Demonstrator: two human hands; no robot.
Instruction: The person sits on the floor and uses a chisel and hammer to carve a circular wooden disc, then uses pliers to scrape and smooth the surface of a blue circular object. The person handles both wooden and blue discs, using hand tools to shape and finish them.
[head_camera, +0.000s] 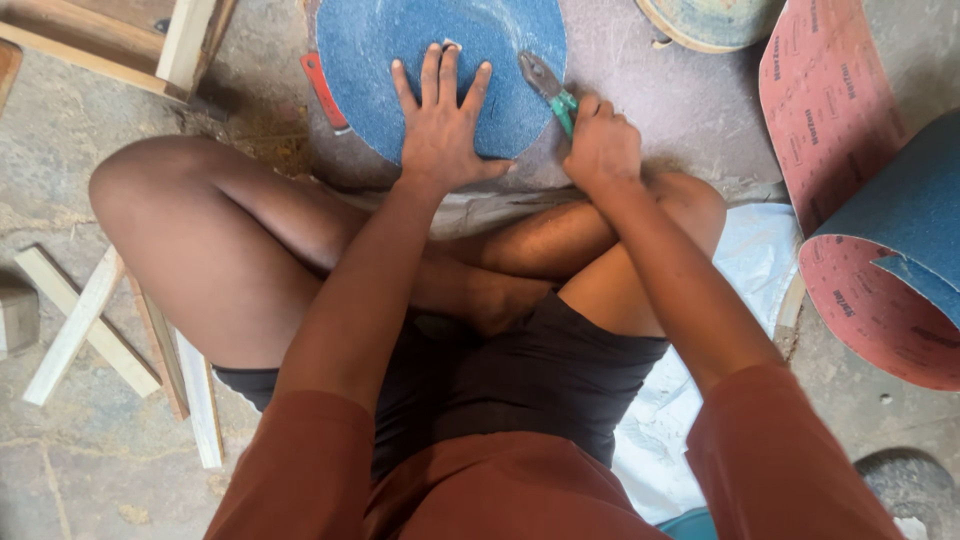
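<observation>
Pressing 1 blue sanding disc (450, 60) flat, left hand (440, 125) open, right hand (602, 150) gripping 1 green-handled pliers (548, 85)

Abrasive disc (455, 60) lies on floor (690, 110) in front of crossed legs. Left hand (440, 125) flat on disc's near part; right hand (600, 150) just right of disc w/ pliers (545, 85), tips on disc's right edge. Sandpaper roll (880, 200) far right. Wood strips (90, 330) on floor at left, wood frame (120, 40) top-left corner.

Your left hand (440, 125) is pressing the blue abrasive disc (440, 50) flat; your right hand (600, 150) is gripping green-handled pliers (548, 85) at its edge.
</observation>
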